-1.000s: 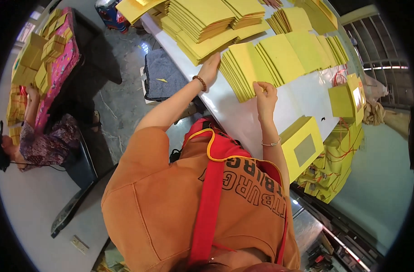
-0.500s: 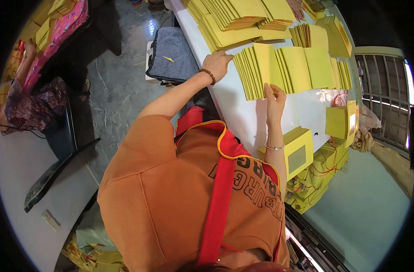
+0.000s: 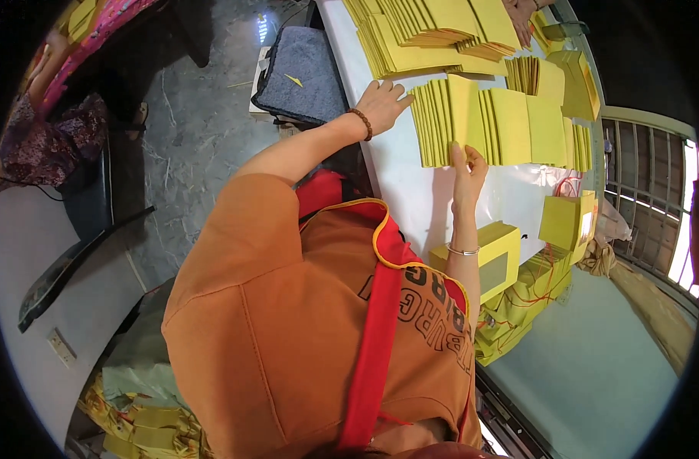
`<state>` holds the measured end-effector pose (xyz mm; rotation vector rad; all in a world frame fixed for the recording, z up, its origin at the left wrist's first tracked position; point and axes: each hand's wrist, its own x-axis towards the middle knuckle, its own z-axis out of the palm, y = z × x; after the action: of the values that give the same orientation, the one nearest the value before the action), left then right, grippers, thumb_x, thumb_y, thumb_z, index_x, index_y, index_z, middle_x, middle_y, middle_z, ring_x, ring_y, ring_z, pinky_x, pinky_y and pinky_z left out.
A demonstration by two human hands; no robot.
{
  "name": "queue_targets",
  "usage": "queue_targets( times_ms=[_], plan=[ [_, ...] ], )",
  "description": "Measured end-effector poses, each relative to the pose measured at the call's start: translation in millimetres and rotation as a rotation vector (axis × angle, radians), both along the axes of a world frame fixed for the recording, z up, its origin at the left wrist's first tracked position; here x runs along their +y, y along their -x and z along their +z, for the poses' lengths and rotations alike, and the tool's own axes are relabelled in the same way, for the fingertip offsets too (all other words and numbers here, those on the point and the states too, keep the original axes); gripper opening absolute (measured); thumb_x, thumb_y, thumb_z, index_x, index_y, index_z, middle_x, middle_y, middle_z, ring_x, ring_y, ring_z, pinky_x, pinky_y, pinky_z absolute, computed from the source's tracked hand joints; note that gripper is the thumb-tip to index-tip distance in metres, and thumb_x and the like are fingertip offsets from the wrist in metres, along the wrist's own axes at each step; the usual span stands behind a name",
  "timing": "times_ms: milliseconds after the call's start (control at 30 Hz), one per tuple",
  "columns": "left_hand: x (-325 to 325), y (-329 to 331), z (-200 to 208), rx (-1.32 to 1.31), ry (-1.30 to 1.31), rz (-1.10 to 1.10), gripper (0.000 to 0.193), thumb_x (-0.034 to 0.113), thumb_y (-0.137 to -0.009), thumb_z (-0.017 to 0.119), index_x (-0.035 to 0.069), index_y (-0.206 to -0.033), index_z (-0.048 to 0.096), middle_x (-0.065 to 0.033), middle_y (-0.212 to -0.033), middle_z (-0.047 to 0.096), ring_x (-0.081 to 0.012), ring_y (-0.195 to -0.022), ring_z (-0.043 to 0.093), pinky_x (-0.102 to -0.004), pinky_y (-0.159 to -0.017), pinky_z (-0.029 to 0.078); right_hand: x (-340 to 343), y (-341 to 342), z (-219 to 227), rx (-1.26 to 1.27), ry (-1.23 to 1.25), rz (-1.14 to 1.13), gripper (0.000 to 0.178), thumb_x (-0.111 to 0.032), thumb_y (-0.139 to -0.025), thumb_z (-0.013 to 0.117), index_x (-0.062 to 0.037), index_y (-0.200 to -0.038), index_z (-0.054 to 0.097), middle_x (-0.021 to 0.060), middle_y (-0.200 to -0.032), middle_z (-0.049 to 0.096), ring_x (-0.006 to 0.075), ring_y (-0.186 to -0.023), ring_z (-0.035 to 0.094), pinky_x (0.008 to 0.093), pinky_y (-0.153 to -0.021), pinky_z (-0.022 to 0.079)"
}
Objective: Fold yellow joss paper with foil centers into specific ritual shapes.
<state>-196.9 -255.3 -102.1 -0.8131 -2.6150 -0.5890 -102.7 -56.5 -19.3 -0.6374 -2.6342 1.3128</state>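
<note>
A fanned row of flat yellow paper envelopes point(image 3: 433, 126) lies overlapped across the white table point(image 3: 403, 180). My left hand point(image 3: 384, 107), with a brown bead bracelet at the wrist, has its fingers stretched toward the row's left end; fingertips reach its upper left corner. Along the lower edge of the row, my right hand point(image 3: 469, 170) pinches one envelope point(image 3: 464, 107) between thumb and fingers. That envelope stands a little higher than those beside it. A silver bangle circles my right wrist.
Thick yellow stacks point(image 3: 426, 30) lie at the far side, by another person's hand point(image 3: 519, 21). A yellow block with a grey panel point(image 3: 499, 260) sits right of my right forearm. A blue-grey towel point(image 3: 302, 75) lies left of the table; a person sits at far left.
The whole view has shifted slightly. My left fingers are more spread at the row's left end. My right hand keeps its pinch at the lower edge.
</note>
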Motion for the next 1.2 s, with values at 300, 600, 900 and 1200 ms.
queue_targets(
  times_ms=[300, 600, 900, 1200],
  plan=[
    [2, 0, -6, 0.021, -0.083, 0.013, 0.035, 0.007, -0.074, 0.051, 0.014, -0.108, 0.059, -0.0040, -0.088, 0.055, -0.0225, -0.084, 0.052, -0.0359, -0.068, 0.038, -19, -4, 8, -0.125, -0.464, 0.065, 0.073, -0.048, -0.064, 0.073, -0.0075, -0.118, 0.043, 0.0077, -0.121, 0.042, 0.0255, -0.106, 0.050, 0.0412, -0.084, 0.043],
    [0, -4, -3, 0.015, -0.049, 0.011, 0.043, 0.006, -0.075, 0.052, 0.019, -0.116, 0.054, -0.0042, -0.091, 0.058, -0.0229, -0.086, 0.051, -0.0363, -0.070, 0.036, -20, -5, 4, -0.109, -0.492, 0.064, 0.071, -0.047, -0.064, 0.073, -0.0082, -0.116, 0.043, 0.0063, -0.118, 0.043, 0.0210, -0.088, 0.055, 0.0410, -0.078, 0.045],
    [2, -6, -2, 0.015, -0.022, 0.025, 0.044, 0.008, -0.076, 0.051, 0.020, -0.118, 0.054, -0.0040, -0.092, 0.058, -0.0227, -0.088, 0.052, -0.0372, -0.070, 0.037, -16, -5, -1, -0.059, -0.513, 0.081, 0.073, -0.045, -0.062, 0.075, -0.0081, -0.116, 0.043, 0.0070, -0.117, 0.043, 0.0215, -0.088, 0.055, 0.0405, -0.077, 0.045],
    [3, -4, -3, 0.017, -0.011, 0.027, 0.048, 0.008, -0.078, 0.048, 0.025, -0.122, 0.051, -0.0035, -0.092, 0.057, -0.0229, -0.087, 0.052, -0.0376, -0.070, 0.037, -18, -3, -3, -0.087, -0.589, 0.074, 0.079, -0.047, -0.061, 0.076, -0.0047, -0.118, 0.042, 0.0134, -0.116, 0.041, 0.0289, -0.099, 0.050, 0.0390, -0.081, 0.044]
  ],
)
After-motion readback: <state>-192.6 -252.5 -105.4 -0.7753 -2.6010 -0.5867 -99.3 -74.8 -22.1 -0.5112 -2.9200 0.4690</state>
